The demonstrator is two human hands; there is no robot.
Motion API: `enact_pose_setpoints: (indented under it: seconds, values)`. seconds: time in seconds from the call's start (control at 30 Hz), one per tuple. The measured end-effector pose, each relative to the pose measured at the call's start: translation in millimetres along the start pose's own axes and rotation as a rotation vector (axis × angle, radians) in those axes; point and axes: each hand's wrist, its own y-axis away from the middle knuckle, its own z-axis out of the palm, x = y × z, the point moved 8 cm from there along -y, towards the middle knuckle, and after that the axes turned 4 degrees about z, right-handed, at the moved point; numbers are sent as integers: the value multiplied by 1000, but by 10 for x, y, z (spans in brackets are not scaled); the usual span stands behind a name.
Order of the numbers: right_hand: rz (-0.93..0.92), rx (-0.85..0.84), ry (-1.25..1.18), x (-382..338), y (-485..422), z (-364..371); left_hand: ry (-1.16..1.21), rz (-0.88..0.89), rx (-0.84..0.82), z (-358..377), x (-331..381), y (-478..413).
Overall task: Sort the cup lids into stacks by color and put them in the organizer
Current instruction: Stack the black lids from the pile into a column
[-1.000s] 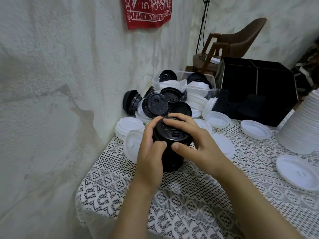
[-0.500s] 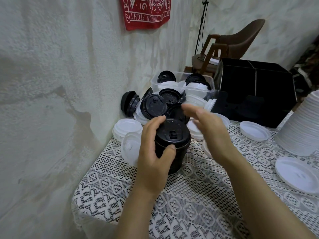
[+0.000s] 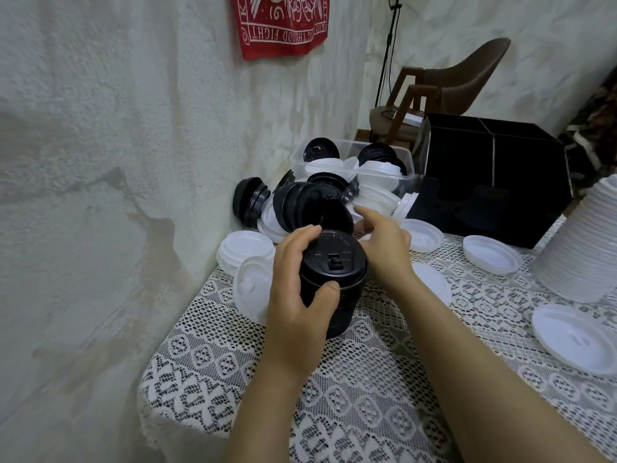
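Our left grip (image 3: 297, 295) curls round the stack of black lids (image 3: 337, 262), thumb on its near side. The stack stands upright on the lace-covered table (image 3: 367, 379). Our right grip (image 3: 384, 242) is spread and holds nothing, just beyond the stack, beside the mixed lid pile (image 3: 310, 202). The black organizer (image 3: 494, 175) stands farther back on the right.

a rough, stained white plaster wall (image 3: 100, 128) runs along the left of the lace-covered bench (image 3: 384, 412), a red printed banner (image 3: 283, 25) hangs high on it, and a brown chair (image 3: 460, 78) stands in the far corner beside a thin black stand (image 3: 389, 45).
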Motion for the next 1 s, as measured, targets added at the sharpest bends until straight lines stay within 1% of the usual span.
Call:
enact_pose_setpoints:
  seconds: [0.07,0.13,0.2,0.27,0.37,0.43,0.5,0.57,0.63,0.67,0.7,0.73,0.8,0.83,0.87,0.9,0.97,1.0]
  values:
    - [-28,-24,-151,-32,41,-3,1,0,-2,-1,-6,-1]
    - [-2,10,-300,28,41,-61,0,1,-1,-2,-9,-1]
    - [49,59,-398,138,32,-148,2,-3,1,-2,-12,0]
    - [96,91,-402,232,36,-236,4,-4,-2,5,-7,0]
    - [111,146,-398,316,55,-377,9,1,-3,12,6,-1]
    - [70,209,-353,317,85,-505,10,0,-1,16,9,1]
    - [-12,291,-254,275,151,-656,10,-4,0,20,5,1]
    - [-145,380,-63,213,234,-777,7,-5,0,24,5,1]
    - [-349,416,208,96,305,-762,7,-4,0,26,-2,-1]
    - [-435,381,309,69,325,-689,4,-1,-1,26,-3,-1]
    - [-478,303,368,80,329,-597,0,3,0,27,-3,-3]
    - [-481,201,391,114,323,-505,-5,7,0,28,0,-3]
    - [-403,-4,386,213,317,-363,-13,11,2,31,5,-7]
    - [-346,-78,362,265,325,-325,-14,13,2,33,8,-7]
    - [-305,-114,327,298,336,-320,-13,13,0,33,10,-5]
    - [-284,-116,278,306,348,-340,-11,12,0,33,9,-5]
    - [-255,-75,150,320,343,-435,-4,10,-2,32,5,-2]
    - [-225,-82,103,347,334,-466,-3,9,-3,29,1,-1]
